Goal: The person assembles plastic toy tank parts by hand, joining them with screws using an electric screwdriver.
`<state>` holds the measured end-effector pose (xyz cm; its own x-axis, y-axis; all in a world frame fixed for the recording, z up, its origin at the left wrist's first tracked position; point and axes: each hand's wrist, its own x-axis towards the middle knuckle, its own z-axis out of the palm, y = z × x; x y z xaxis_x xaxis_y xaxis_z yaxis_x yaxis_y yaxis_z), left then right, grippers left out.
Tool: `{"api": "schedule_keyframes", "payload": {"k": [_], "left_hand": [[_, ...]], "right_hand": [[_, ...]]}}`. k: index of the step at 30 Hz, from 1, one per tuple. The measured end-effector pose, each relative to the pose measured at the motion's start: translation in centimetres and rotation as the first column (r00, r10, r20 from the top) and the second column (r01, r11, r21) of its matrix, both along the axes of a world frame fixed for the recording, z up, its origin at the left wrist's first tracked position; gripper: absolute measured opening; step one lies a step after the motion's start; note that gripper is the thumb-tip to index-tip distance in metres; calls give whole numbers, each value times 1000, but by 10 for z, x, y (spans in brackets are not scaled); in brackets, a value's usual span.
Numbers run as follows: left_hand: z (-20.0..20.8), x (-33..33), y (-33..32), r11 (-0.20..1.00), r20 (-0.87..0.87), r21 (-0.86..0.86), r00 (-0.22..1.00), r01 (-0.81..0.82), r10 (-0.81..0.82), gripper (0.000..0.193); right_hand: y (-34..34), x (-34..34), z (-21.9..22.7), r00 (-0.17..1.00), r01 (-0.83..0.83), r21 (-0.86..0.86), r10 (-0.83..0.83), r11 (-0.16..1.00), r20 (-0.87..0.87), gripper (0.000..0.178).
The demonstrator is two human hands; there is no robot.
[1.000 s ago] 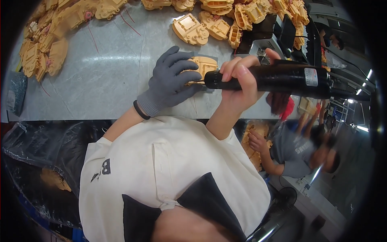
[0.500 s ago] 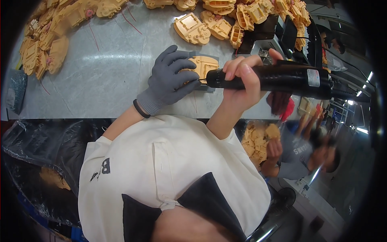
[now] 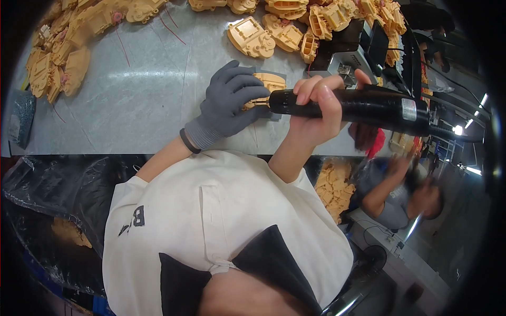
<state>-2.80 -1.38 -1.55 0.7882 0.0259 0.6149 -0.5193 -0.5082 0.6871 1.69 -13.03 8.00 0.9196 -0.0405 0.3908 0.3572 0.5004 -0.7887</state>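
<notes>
Nearest, the right hand [image 3: 319, 113] wraps its bare fingers firmly round the black power driver [image 3: 369, 108], held roughly level with its tip toward the left; the driver looks heavy and rigid, best held near its front, as here. The gloved left hand [image 3: 224, 102] lies over the left end of the tan housing [image 3: 274, 80], its fingers bent and slightly apart; whether they pinch it or only press, I cannot tell. The housing sits on a dark grey pad [image 3: 274, 117] at the table's [image 3: 142, 110] near side, partly hidden by glove and driver. It should handle as light, stiff plastic, its thin ribs perhaps brittle, so the outer rim seems the safer hold. Beyond lie 3 similar housings [image 3: 251, 38], then heaped parts [image 3: 387, 23].
</notes>
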Motion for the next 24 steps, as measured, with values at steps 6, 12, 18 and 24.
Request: {"api": "schedule_keyframes", "payload": {"k": [6,12,18,24], "left_hand": [[4,-1,-4,993,-74,-110,996,-48,40,76],[-32,3,-1,990,-247,108,962,-92,116,85],[-32,-1,-1,987,-251,151,964,-55,92,84],[-34,-2,-1,986,-264,160,960,-47,89,83]], "right_hand": [[-2,5,-2,1000,21,-67,-20,998,9,58],[13,27,-14,986,169,-252,-159,953,60,56],[18,24,-17,990,142,-275,-132,951,56,56],[19,27,-23,993,121,-325,-119,938,24,54]]}}
